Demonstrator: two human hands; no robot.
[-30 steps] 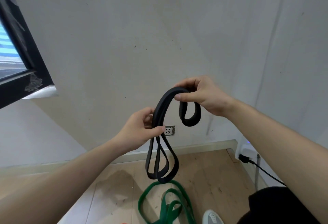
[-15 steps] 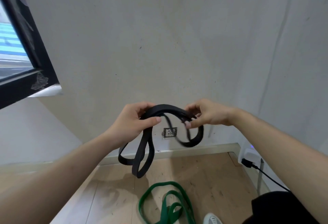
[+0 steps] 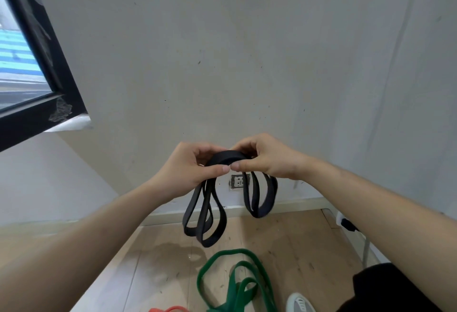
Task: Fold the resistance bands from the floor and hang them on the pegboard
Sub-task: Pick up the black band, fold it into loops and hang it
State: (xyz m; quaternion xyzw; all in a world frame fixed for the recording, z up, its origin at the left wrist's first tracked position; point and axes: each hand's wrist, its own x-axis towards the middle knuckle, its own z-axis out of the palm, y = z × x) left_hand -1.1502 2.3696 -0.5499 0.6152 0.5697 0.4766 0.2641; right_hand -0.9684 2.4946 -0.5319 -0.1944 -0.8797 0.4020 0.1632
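Observation:
A black resistance band [image 3: 227, 157] is held at chest height in front of the wall, folded into several loops. My left hand [image 3: 188, 170] and my right hand [image 3: 267, 161] both pinch its top, thumbs almost touching. One bundle of loops hangs below my left hand, a shorter bundle below my right. A green band [image 3: 237, 284] lies in a loose tangle on the wooden floor beneath. A bit of an orange-red band [image 3: 170, 309] shows at the bottom edge. No pegboard is in view.
A grey wall fills the view, with a wall socket [image 3: 238, 181] low behind the band. A black-framed window [image 3: 37, 84] is at the left. A plug and cable [image 3: 351, 227] sit at the right by the skirting. My shoe [image 3: 299, 303] is beside the green band.
My right hand has come down and across to meet my left hand, bringing its end of the black band over. The hanging loops are now gathered into two bundles.

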